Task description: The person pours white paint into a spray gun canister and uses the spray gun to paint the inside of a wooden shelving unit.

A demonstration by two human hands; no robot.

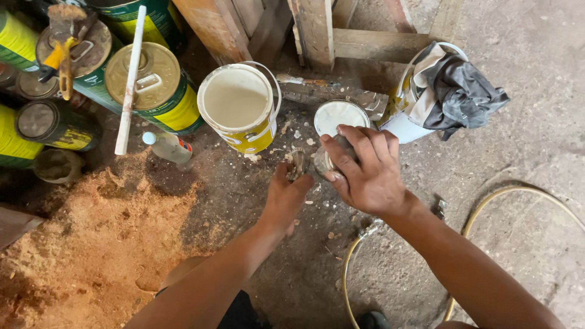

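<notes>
Two hands work at a small round metal tin on a dusty concrete floor.

The right hand [365, 173] is clamped over the small round metal tin [326, 161]; the left hand [286, 198] pinches a thin metal tool [298, 163] at its rim. The tin stands just beside the open yellow-and-white paint bucket [239, 106] full of cream paint. A slip while levering could likely jab the fingers or knock the bucket.

Soft, even daylight falls from the right, leaving the concrete floor [518, 152] pale and the upper left corner dim. Shadows are faint and short. The view is mostly sharp, with slight wide-angle stretching at the edges and no glare
</notes>
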